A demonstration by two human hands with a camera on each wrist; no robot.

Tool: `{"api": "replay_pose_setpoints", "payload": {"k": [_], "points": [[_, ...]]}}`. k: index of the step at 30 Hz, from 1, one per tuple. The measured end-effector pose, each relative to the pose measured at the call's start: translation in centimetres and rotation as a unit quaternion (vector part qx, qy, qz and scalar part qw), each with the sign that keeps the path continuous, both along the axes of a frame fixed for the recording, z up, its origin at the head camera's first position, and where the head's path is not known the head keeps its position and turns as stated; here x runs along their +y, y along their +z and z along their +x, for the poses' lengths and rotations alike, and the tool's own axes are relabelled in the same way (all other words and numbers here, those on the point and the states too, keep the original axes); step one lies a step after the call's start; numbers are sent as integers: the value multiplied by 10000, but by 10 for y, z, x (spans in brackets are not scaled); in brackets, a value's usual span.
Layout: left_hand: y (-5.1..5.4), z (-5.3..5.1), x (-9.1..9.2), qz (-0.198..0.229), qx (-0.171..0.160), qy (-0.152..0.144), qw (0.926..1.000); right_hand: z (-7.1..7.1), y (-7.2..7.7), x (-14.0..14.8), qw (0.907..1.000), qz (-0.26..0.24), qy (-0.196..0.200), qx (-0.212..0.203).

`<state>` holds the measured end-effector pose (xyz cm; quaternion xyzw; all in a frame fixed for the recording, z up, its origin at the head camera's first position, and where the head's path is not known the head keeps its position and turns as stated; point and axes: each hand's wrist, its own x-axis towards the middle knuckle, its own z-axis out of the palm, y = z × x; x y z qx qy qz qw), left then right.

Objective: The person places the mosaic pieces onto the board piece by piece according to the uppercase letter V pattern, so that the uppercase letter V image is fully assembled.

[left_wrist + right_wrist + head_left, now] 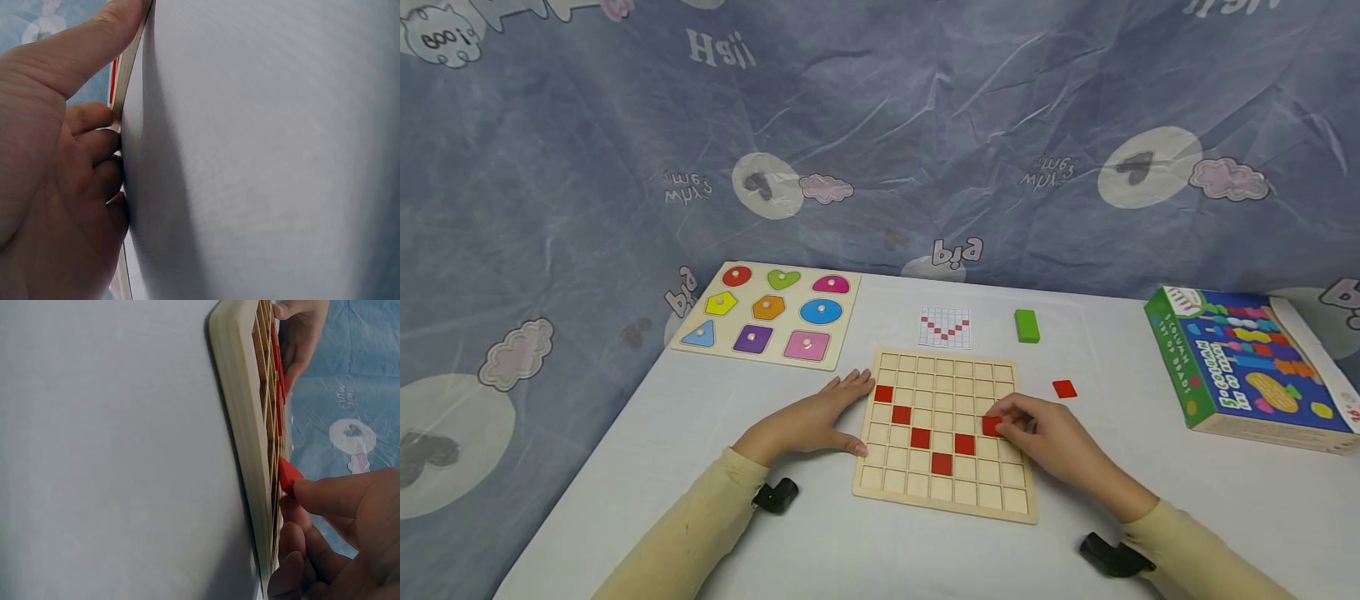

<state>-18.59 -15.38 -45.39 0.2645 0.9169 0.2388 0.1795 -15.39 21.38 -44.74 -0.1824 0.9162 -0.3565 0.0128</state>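
A wooden grid board (880, 479) lies on the table with several red square tiles (942, 464) set in its cells in a V-like line. My right hand (1045, 433) pinches another red tile (289, 477) between thumb and fingers. In the right wrist view that tile is tilted, one edge at the grid's surface. Along the board's left edge rests my left hand (812, 421), fingers spread, with thumb and fingertips touching the rim; the left wrist view shows the thumb (94, 47) against the board's side. One loose red tile (1064, 389) lies right of the board.
Behind the board are a small pattern card (945, 327) with a red V and a green block (1027, 326). A shape puzzle board (765, 317) with knobbed pieces lies at the back left. On the right stands a colourful bead-set box (1255, 367). A printed cloth (880, 142) hangs behind.
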Motion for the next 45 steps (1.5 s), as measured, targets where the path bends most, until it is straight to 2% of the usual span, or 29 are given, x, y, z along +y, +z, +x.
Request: {"api": "replay_pose_setpoints", "payload": {"k": [8, 15, 22, 45], "points": [[0, 0, 0, 19, 6, -10, 10000, -1, -2, -5, 9996, 26, 3, 268], [-1, -1, 0, 3, 11, -15, 10000, -1, -2, -8, 9997, 88, -68, 220], [0, 0, 0, -15, 12, -6, 10000, -1, -4, -9, 9989, 283, -81, 372], [2, 0, 1, 9, 34, -53, 10000, 0, -2, -9, 9990, 409, 20, 206]]}}
